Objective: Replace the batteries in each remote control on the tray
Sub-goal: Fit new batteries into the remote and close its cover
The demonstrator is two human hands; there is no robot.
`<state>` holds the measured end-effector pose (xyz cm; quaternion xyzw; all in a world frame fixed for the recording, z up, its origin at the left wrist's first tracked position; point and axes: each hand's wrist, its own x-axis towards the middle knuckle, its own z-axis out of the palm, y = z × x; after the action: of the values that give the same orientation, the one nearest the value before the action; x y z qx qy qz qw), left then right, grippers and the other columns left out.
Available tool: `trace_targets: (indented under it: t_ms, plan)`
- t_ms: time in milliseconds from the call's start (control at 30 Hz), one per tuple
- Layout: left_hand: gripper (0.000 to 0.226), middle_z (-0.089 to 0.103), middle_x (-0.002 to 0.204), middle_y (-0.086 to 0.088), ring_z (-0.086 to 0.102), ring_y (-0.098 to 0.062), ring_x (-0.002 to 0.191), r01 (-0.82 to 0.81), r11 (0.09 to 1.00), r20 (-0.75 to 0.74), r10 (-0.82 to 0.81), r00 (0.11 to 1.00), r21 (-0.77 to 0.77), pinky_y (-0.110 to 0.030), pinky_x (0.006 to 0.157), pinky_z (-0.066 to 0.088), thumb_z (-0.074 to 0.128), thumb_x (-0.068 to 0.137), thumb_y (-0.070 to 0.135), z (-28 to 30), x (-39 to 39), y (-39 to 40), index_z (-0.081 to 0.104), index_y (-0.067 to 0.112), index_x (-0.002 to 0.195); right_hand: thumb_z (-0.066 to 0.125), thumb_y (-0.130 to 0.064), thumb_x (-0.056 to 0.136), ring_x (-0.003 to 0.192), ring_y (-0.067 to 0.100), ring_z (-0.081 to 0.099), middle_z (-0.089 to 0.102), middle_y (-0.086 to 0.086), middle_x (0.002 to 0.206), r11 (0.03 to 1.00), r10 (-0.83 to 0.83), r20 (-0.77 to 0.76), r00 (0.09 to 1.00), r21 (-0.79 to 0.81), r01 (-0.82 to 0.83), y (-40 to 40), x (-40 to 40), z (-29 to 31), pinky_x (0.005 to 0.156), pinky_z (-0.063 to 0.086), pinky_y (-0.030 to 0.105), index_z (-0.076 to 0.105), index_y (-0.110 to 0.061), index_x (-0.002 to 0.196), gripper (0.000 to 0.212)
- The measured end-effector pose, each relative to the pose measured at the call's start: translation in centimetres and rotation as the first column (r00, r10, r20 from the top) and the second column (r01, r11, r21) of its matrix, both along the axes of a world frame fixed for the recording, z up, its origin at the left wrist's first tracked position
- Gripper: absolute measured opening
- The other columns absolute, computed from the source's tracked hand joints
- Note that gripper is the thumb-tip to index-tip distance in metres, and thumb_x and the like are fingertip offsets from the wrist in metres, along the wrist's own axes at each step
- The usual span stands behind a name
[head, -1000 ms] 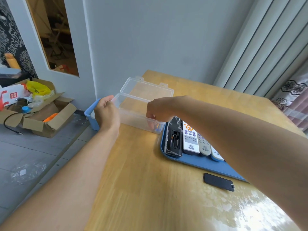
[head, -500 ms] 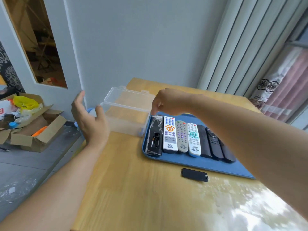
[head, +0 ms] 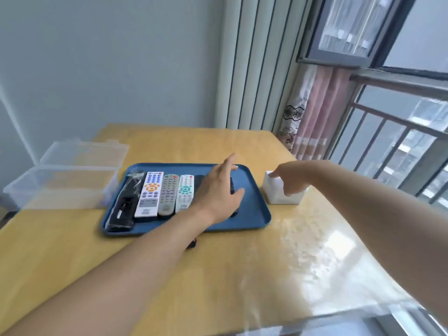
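left hand [head: 218,192] flat, right hand [head: 289,178] curled

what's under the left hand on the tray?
Dark remotes lie under the left hand on the blue tray; only slivers show. Their number and state are hidden.

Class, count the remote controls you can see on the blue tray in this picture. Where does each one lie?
4 clearly: on the blue tray, left to right, a black remote in clear wrap, a white one, a grey one, a white one with teal buttons. Dark remotes lie partly hidden beneath the left hand; their number is unclear.
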<state>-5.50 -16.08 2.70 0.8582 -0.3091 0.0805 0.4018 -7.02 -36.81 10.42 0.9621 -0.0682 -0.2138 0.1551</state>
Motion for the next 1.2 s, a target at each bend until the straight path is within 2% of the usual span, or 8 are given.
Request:
trace_targets:
  t_ms: [233,400,633,833,933,1000,1067,1200]
  plan:
    - [0.099,0.022,0.166,-0.001,0.017,-0.021,0.153,0.089,0.971,-0.109,-0.066,0.992,0.224,-0.040,0.122,0.023,0.068,0.093,0.031,-0.5,0.0,-7.5,-0.003,0.027,0.161,0.060,-0.009,0.086,0.105,0.027,0.065,0.065,0.001,0.124,0.982,0.187,0.403,0.896,-0.071,-0.173,-4.4,-1.5,-5.4,0.072,0.048,0.034,0.046,-0.029,0.141,0.060]
    - [0.122,0.013,0.168,-0.008,0.005,-0.024,0.156,0.094,0.914,-0.127,-0.047,0.991,0.396,-0.043,0.125,0.014,0.076,0.083,0.053,-1.0,1.8,-9.9,-0.014,0.022,0.160,0.055,-0.016,0.085,0.079,0.025,0.063,0.069,0.003,0.099,0.975,0.217,0.439,0.872,-0.056,-0.214,-4.0,-2.6,-4.7,0.054,0.040,0.030,0.054,-0.037,0.133,0.053]
    - [0.134,0.030,0.157,-0.011,0.028,-0.031,0.146,0.069,0.941,-0.270,0.025,0.963,0.332,-0.047,0.113,0.035,0.087,0.065,0.056,-1.5,3.3,-11.4,-0.002,0.029,0.161,0.052,-0.016,0.081,0.049,0.015,0.032,0.064,-0.002,0.083,0.962,0.272,0.508,0.817,-0.125,-0.243,-4.2,-2.9,-6.5,0.046,0.020,0.030,0.054,-0.031,0.124,0.045]
    - [0.141,0.038,0.147,-0.012,0.034,-0.030,0.138,0.047,0.941,-0.241,0.037,0.970,0.335,-0.040,0.104,0.040,0.089,0.063,0.042,-1.6,3.4,-11.6,-0.013,0.027,0.159,0.048,-0.015,0.081,0.077,0.020,0.067,0.075,-0.003,0.105,0.965,0.140,0.690,0.710,0.066,-0.255,-6.3,-1.1,-4.2,0.055,0.047,0.024,0.059,-0.041,0.130,0.056]
    - [0.146,0.042,0.146,-0.006,0.034,-0.027,0.137,0.044,0.948,-0.165,0.009,0.986,0.314,-0.039,0.107,0.038,0.090,0.063,0.041,-1.7,2.8,-11.5,-0.020,0.026,0.158,0.059,-0.014,0.087,0.109,0.018,0.064,0.068,-0.006,0.123,0.891,-0.092,0.884,0.459,0.279,-0.359,-7.7,0.2,-3.2,0.084,0.057,0.037,0.064,-0.029,0.124,0.040]
    - [0.147,0.044,0.147,-0.003,0.029,-0.029,0.142,0.049,0.954,-0.097,-0.021,0.995,0.297,-0.040,0.114,0.031,0.089,0.066,0.041,-1.9,2.2,-11.4,-0.027,0.026,0.155,0.069,-0.019,0.089,0.110,0.021,0.059,0.065,-0.001,0.117,0.902,-0.139,0.925,0.353,0.266,-0.340,-8.2,1.0,-2.8,0.084,0.053,0.038,0.064,-0.022,0.119,0.031]
    - [0.148,0.046,0.148,-0.002,0.031,-0.028,0.140,0.043,0.961,-0.035,-0.035,0.999,0.274,-0.039,0.119,0.026,0.088,0.068,0.042,-2.0,1.7,-11.4,-0.031,0.026,0.154,0.069,-0.023,0.091,0.101,0.021,0.063,0.068,-0.003,0.110,0.915,-0.152,0.893,0.424,0.289,-0.282,-8.3,1.8,-3.0,0.081,0.054,0.037,0.065,-0.024,0.123,0.033]
    - [0.142,0.049,0.135,-0.002,0.040,-0.024,0.126,0.038,0.975,0.032,-0.047,0.998,0.220,-0.035,0.110,0.033,0.085,0.071,0.046,-2.5,1.2,-11.1,-0.026,0.024,0.156,0.051,-0.014,0.096,0.096,0.032,0.069,0.073,0.009,0.115,0.935,-0.138,0.680,0.720,0.330,-0.133,-8.1,2.6,-5.8,0.078,0.060,0.047,0.070,-0.011,0.112,0.025]
